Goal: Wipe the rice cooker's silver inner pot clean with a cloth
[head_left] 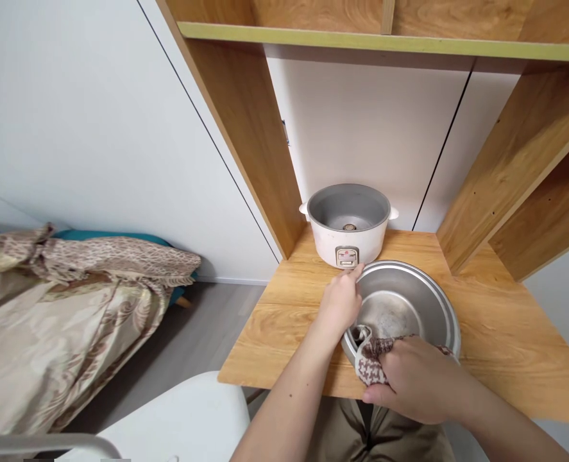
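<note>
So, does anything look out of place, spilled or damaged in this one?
No spill or clear damage stands out. Mildly odd: the bedding at the picture's left is rumpled and bunched, and the metal pot, in front of the open cooker, has a mottled bottom; dirt or wear, I can't tell.

Near you: smooth metal pot (433, 301), softly shiny; your cloth (371, 367) matt, woven-looking. Tabletop (500, 333) wood-grained, low sheen. Far cooker (323, 242): smooth shell, matt interior.

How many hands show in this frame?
2. The left hand is at the left rim of the metal bowl; the right hand holds a patterned cloth at the near rim.
</note>
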The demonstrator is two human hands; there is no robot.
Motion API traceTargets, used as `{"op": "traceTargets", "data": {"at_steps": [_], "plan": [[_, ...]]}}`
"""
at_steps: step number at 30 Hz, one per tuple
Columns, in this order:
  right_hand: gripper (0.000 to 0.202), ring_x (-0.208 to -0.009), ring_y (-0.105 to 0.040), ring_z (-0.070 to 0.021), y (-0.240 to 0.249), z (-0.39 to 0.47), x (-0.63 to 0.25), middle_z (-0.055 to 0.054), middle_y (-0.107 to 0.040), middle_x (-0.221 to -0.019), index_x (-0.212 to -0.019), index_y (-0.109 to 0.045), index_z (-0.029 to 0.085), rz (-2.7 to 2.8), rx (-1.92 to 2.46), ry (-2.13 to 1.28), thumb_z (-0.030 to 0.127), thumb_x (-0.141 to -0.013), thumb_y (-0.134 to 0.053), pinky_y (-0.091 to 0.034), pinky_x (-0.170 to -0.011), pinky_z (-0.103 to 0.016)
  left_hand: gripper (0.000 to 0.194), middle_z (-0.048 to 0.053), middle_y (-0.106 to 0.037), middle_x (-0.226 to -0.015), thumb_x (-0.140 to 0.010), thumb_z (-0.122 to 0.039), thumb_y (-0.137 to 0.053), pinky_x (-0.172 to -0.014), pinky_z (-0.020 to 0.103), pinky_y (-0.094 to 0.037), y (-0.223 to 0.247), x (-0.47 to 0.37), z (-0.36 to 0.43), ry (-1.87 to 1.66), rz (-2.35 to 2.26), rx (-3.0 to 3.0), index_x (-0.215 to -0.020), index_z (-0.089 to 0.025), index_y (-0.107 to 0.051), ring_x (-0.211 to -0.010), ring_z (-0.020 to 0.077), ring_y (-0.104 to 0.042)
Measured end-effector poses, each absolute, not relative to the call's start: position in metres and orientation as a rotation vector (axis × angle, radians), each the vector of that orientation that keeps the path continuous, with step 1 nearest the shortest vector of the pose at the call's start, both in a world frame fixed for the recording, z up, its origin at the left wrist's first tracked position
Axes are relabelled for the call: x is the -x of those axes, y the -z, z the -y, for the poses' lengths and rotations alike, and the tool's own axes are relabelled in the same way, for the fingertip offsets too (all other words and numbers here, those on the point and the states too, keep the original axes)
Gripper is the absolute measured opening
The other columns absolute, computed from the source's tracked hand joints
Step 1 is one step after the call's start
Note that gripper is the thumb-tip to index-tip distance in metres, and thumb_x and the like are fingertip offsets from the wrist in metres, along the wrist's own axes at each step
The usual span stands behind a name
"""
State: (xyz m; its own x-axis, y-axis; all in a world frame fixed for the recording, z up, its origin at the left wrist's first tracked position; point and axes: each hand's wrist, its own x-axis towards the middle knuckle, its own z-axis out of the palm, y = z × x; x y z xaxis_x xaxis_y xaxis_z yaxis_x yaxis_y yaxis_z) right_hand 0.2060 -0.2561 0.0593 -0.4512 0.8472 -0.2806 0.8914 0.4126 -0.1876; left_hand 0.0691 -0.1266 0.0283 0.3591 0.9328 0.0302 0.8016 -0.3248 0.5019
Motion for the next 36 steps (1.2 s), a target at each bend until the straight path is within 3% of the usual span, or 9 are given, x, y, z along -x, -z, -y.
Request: {"op": "traceTargets", "data": {"at_steps": [7, 15, 23, 29, 32, 36], "plan": [[0.045, -0.083, -0.078, -0.0381, -0.049, 0.271, -0.194, -0.018, -0.080, -0.088, -0.101, -0.079, 0.013, -2.356, -1.727, 0.300, 0.056, -0.101, -0.065, -0.055, -0.075, -0.043, 0.063, 0.012, -0.067, -0.148, -0.096, -0.002, -0.049, -0.114, 0.040, -0.052, -0.027, -0.068, 0.125, -0.428, -1.507, -2.243, -0.156, -0.020, -0.056, -0.134, 0.0300, -0.066], [0.057, -0.084, -0.078, -0.0336, -0.062, 0.253, -0.208, -0.015, -0.082, -0.088, -0.087, -0.080, 0.017, -2.501, -1.545, 0.588, 0.067, -0.101, -0.055, -0.051, -0.070, -0.037, 0.064, 0.012, -0.068, -0.148, -0.095, -0.002, -0.049, -0.113, 0.039, -0.052, -0.028, -0.069, 0.125, -0.438, -1.513, -2.231, -0.155, -0.021, -0.058, -0.134, 0.0292, -0.066], [0.065, -0.082, -0.077, -0.0368, -0.044, 0.272, -0.195, -0.021, -0.079, -0.087, -0.098, -0.078, 0.011, -2.373, -1.719, 0.265, 0.073, -0.096, -0.062, -0.054, -0.076, -0.042, 0.063, 0.012, -0.067, -0.148, -0.095, -0.002, -0.050, -0.114, 0.038, -0.051, -0.025, -0.068, 0.125, -0.453, -1.507, -2.234, -0.155, -0.021, -0.058, -0.134, 0.0283, -0.066], [0.068, -0.077, -0.078, -0.0340, -0.058, 0.258, -0.205, -0.017, -0.080, -0.082, -0.082, -0.080, 0.016, -2.455, -1.611, 0.480, 0.071, -0.103, -0.047, -0.051, -0.069, -0.038, 0.063, 0.010, -0.067, -0.149, -0.095, -0.002, -0.050, -0.116, 0.037, -0.050, -0.024, -0.068, 0.124, -0.469, -1.502, -2.228, -0.155, -0.021, -0.058, -0.135, 0.0275, -0.065], [0.073, -0.082, -0.077, -0.0347, -0.063, 0.250, -0.209, -0.018, -0.081, -0.085, -0.084, -0.082, 0.015, -2.457, -1.494, 0.624, 0.078, -0.100, -0.047, -0.052, -0.071, -0.038, 0.063, 0.010, -0.066, -0.150, -0.095, -0.002, -0.051, -0.117, 0.037, -0.048, -0.025, -0.068, 0.124, -0.470, -1.500, -2.214, -0.155, -0.021, -0.058, -0.137, 0.0272, -0.064], [0.078, -0.082, -0.077, -0.0378, -0.056, 0.257, -0.206, -0.018, -0.079, -0.084, -0.088, -0.081, 0.013, -2.430, -1.657, 0.399, 0.084, -0.095, -0.049, -0.055, -0.076, -0.043, 0.062, 0.011, -0.066, -0.150, -0.095, -0.003, -0.051, -0.117, 0.039, -0.049, -0.026, -0.068, 0.124, -0.481, -1.487, -2.199, -0.154, -0.022, -0.059, -0.136, 0.0283, -0.065]]}}
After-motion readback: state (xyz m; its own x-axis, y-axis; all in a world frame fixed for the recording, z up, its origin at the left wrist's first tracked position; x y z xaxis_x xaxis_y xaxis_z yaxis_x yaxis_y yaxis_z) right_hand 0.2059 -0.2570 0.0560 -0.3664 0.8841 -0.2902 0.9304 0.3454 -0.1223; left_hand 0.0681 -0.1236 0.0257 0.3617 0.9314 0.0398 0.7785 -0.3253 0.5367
